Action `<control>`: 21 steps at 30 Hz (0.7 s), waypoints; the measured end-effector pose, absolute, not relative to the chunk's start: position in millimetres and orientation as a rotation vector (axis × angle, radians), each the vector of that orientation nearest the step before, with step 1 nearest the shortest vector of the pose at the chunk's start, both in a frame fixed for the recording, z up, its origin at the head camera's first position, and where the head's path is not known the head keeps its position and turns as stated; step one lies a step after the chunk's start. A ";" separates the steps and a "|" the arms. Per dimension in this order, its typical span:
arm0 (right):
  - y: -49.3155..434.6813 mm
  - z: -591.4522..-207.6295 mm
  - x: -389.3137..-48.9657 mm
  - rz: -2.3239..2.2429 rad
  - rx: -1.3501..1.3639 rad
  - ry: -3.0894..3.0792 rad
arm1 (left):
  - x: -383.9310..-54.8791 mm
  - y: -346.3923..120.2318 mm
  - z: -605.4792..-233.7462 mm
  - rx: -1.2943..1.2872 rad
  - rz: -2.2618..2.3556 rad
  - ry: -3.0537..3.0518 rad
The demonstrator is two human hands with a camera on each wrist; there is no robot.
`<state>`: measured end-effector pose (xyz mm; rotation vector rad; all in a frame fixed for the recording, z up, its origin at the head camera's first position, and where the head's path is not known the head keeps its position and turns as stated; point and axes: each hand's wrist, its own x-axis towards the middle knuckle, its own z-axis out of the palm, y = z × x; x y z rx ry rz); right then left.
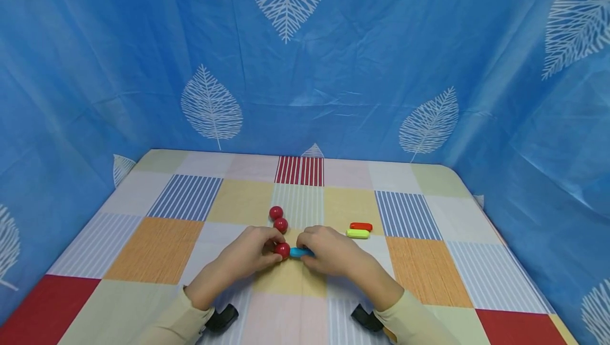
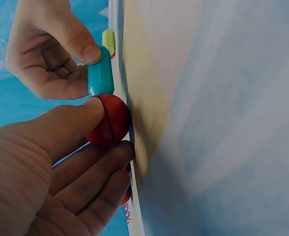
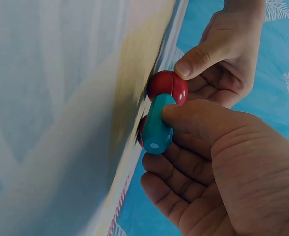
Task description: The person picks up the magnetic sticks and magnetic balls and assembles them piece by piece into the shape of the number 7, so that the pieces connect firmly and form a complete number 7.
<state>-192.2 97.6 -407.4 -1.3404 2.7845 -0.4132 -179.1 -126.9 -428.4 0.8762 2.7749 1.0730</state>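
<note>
My left hand (image 1: 277, 247) pinches a red ball (image 1: 283, 251) between thumb and fingers, low over the checked tablecloth (image 1: 162, 250). My right hand (image 1: 305, 250) pinches a short blue rod (image 1: 299, 252), whose end touches that ball. In the left wrist view the red ball (image 2: 111, 121) meets the blue rod (image 2: 101, 77) just off the cloth. In the right wrist view the blue rod (image 3: 157, 129) lies under my thumb, with the red ball (image 3: 168, 86) beyond it.
Two more red balls (image 1: 276, 212) (image 1: 280, 225) lie just behind my hands. A red rod (image 1: 360, 226) and a green rod (image 1: 358, 234) lie side by side to the right. Blue leaf-print curtains (image 1: 305, 70) close in the table on three sides.
</note>
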 end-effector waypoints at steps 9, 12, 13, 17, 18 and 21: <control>98.8 -406.2 -198.1 -0.464 -1.321 2.828 | -178.0 -128.3 -426.8 0.890 1.059 2.790; 96.8 -404.7 -202.4 -0.450 -1.352 2.866 | -177.3 -128.4 -426.3 0.892 1.060 2.791; 95.9 -404.5 -204.1 -0.439 -1.363 2.880 | -177.3 -128.3 -426.3 0.896 1.059 2.792; 92.4 -405.6 -210.3 -0.402 -1.354 2.938 | -177.8 -127.9 -426.4 0.922 1.046 2.803; 91.2 -405.9 -211.8 -0.399 -1.352 2.945 | -178.0 -127.7 -426.3 0.928 1.045 2.803; 86.0 -405.0 -216.3 -0.371 -1.361 2.955 | -179.0 -128.1 -426.4 0.933 1.050 2.800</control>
